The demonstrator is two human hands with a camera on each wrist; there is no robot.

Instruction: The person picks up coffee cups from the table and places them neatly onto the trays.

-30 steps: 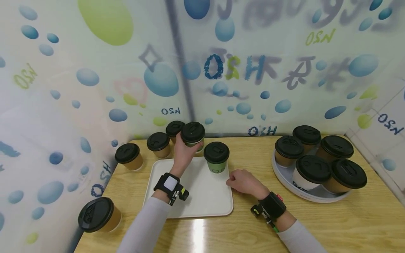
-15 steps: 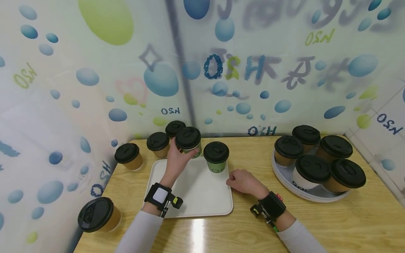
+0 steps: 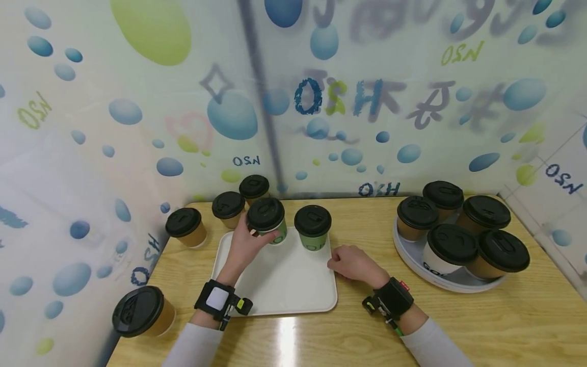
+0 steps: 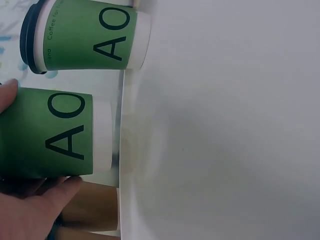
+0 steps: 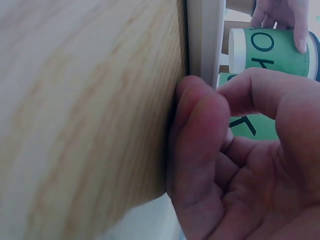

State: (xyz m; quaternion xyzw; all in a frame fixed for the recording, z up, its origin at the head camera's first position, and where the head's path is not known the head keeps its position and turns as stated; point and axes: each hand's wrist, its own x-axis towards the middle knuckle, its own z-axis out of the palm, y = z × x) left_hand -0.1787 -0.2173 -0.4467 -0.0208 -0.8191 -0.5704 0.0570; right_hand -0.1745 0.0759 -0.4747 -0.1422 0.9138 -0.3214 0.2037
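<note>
Bubble-printed walls enclose the wooden table (image 3: 412,326). Left hand (image 3: 245,243), fingers curled, grips a green paper cup (image 3: 268,220) with black lid at the white tray's (image 3: 284,285) far edge. Right hand (image 3: 353,262) rests loosely curled, holding nothing, beside the tray.
</note>
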